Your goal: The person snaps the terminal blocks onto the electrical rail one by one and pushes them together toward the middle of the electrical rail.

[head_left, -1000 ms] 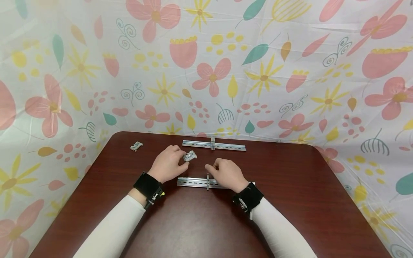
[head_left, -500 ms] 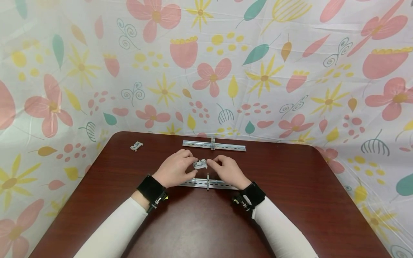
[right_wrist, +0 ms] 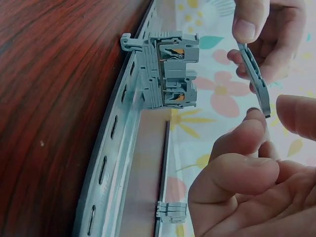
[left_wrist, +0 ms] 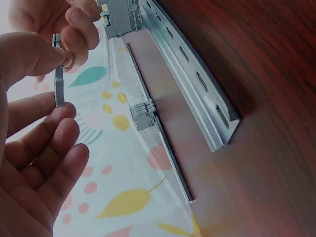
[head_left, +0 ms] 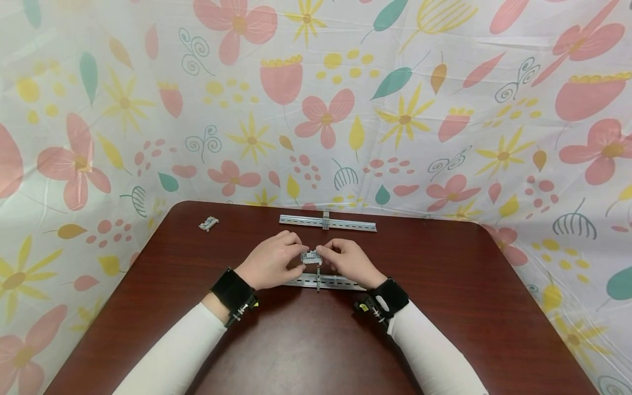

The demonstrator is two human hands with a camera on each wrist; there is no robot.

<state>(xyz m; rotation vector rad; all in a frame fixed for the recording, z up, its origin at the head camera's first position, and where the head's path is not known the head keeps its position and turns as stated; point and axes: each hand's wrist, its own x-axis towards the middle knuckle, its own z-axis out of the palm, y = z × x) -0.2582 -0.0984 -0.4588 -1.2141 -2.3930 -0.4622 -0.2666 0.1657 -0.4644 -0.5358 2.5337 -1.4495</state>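
Observation:
A thin grey terminal block (head_left: pixel 311 258) is held up between both hands, just above the near DIN rail (head_left: pixel 340 282). My left hand (head_left: pixel 271 260) pinches its left end between thumb and fingers. The fingertips of my right hand (head_left: pixel 350 265) are at its other end, thumb and index finger on either side of it. In the right wrist view the held block (right_wrist: pixel 256 81) appears almost edge-on. Another terminal block (right_wrist: pixel 173 74) stands clipped on the near rail, its orange inner parts visible from the side. The right hand covers part of the rail in the head view.
Farther back lies a second DIN rail (head_left: pixel 353 225) with a small group of terminal blocks (head_left: pixel 326 220) on it. A loose terminal block (head_left: pixel 208 223) lies at the back left of the dark red table (head_left: pixel 276 340). A flowered cloth (head_left: pixel 365 137) hangs behind the table.
My left hand has brought the terminal block rightward and nearer, over the near rail. The right hand has lifted off the rail and met the block's right end, and the block has turned slightly.

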